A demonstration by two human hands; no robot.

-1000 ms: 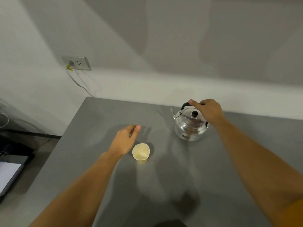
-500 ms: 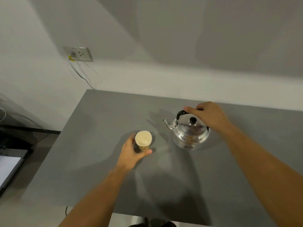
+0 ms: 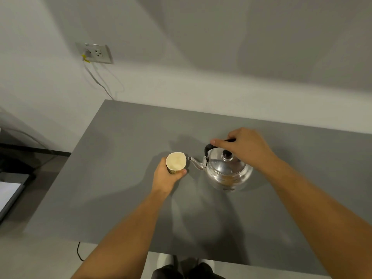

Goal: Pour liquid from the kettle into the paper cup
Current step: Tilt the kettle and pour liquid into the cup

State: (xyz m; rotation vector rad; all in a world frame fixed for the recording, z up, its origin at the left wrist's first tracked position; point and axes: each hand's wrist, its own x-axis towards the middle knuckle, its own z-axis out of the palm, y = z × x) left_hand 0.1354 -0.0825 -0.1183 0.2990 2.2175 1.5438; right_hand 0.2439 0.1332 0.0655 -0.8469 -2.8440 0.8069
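A small paper cup (image 3: 176,162) with a pale inside stands upright on the grey table (image 3: 120,158), held around its side by my left hand (image 3: 166,177). Just to its right is a shiny steel kettle (image 3: 225,172) with a black lid knob and a black handle. Its spout tip points left and ends a short gap from the cup's rim. My right hand (image 3: 244,147) is closed over the kettle's handle from above. The kettle appears to rest on the table. No liquid is visible leaving the spout.
A wall socket (image 3: 96,53) with a plugged cable hangs on the wall at the back left. A dark lower desk with a white-screened device (image 3: 8,195) lies beyond the table's left edge. The table's near edge runs just above my feet.
My left hand has closed around the cup, which now sits nearer the kettle's spout. My right hand keeps its hold on the kettle handle. The camera view has shifted down and closer.
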